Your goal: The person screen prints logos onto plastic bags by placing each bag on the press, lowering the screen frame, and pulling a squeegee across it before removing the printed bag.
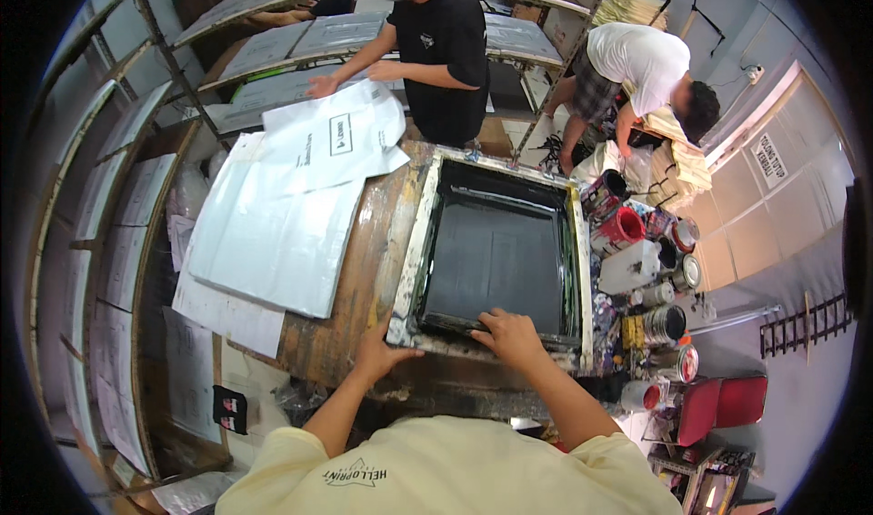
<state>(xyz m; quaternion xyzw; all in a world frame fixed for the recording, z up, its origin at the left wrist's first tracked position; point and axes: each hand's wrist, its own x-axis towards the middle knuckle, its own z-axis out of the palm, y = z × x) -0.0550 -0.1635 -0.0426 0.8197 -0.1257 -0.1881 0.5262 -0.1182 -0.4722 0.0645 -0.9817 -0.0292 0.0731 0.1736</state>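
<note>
A screen printing frame [406, 274] with pale, ink-stained edges lies on the wooden table before me. Dark ink coats its mesh [496, 260], where a faint rectangle shows. Along the near inside edge runs a dark bar that looks like a squeegee [446, 323]. My right hand [511, 340] has its fingers closed over this bar. At the near left corner of the frame is my left hand [377, 356], thumb stretched out toward the frame and nothing visible in it. Left of the frame lies a stack of white plastic sheets [273, 233].
Across the table, a person in a black shirt [446, 42] reaches over a printed white sheet [341, 138]. Another in white [637, 65] bends down at the back right. Paint cans [664, 324] and a white jug [629, 268] crowd the right side. Racks [118, 270] stand left.
</note>
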